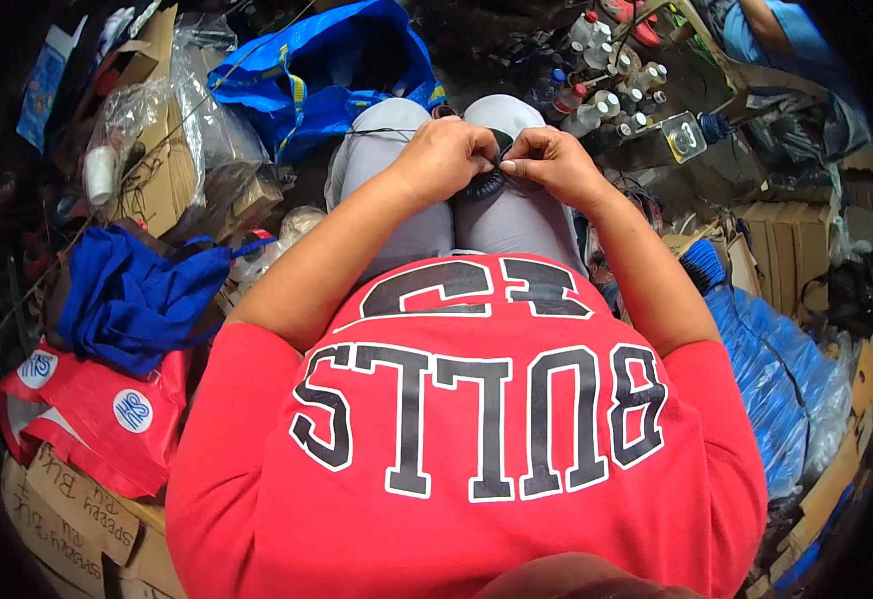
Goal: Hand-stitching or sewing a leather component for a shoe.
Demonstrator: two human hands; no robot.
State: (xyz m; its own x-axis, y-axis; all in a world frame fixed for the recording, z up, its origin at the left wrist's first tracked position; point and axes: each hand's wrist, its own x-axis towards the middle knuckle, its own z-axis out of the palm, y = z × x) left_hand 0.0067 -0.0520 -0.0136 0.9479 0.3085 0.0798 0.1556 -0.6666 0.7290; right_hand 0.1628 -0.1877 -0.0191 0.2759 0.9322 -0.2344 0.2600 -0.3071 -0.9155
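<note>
My left hand (444,157) and my right hand (553,167) meet above my knees, close together. Both have thumb and fingers pinched on a small black item (485,187), which has a rounded, ridged lower edge. My fingers cover much of it, so its kind cannot be made out. It hangs over the grey trousers (511,232) on my right thigh. A thin dark strand (382,131) lies across my left knee, beside my left hand.
A large blue bag (287,70) gapes beyond my left knee. Several plastic bottles (596,110) stand ahead on the right. Blue cloth (142,295) and a red bag (107,409) lie at left. Blue plastic wrap (771,369) and cardboard (784,240) crowd the right side.
</note>
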